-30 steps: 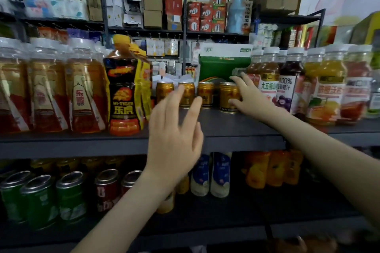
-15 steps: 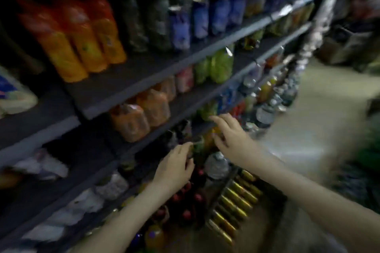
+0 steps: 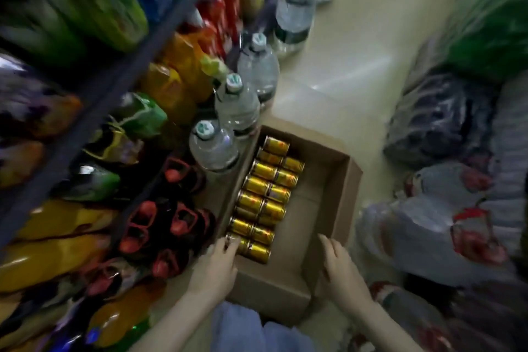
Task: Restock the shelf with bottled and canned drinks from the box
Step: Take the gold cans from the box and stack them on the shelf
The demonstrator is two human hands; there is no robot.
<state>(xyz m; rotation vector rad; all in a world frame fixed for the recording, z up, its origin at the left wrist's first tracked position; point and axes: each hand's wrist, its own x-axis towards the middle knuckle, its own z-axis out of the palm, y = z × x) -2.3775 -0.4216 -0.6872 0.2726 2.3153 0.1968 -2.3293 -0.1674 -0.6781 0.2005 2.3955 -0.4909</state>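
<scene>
While the cardboard box [image 3: 347, 188] sits open on the floor [image 3: 343, 66] just beside the shelf [image 3: 94, 111], both hands are at its near end. Gold cans [image 3: 264, 197] lie on their sides in two rows along the box's left wall; the right half of the box shows bare cardboard. Left hand [image 3: 214, 268]: fingers stretched forward, tips touching the nearest can at the near-left corner, not wrapped round it. Right hand [image 3: 340, 268]: fingers straight and relaxed, lying against the box's right wall near its near corner, holding nothing. Clear water bottles [image 3: 237, 106] with pale caps stand on the floor between shelf and box, the closest one touching the box's left wall. Shelf levels hold orange, yellow and green drink bottles, heavily blurred; red-capped dark bottles [image 3: 177, 226] sit on the lowest level. Grey plastic bags [image 3: 428, 223] with red print are piled right of the box. Blue fabric [image 3: 243, 328] shows at the bottom edge.
</scene>
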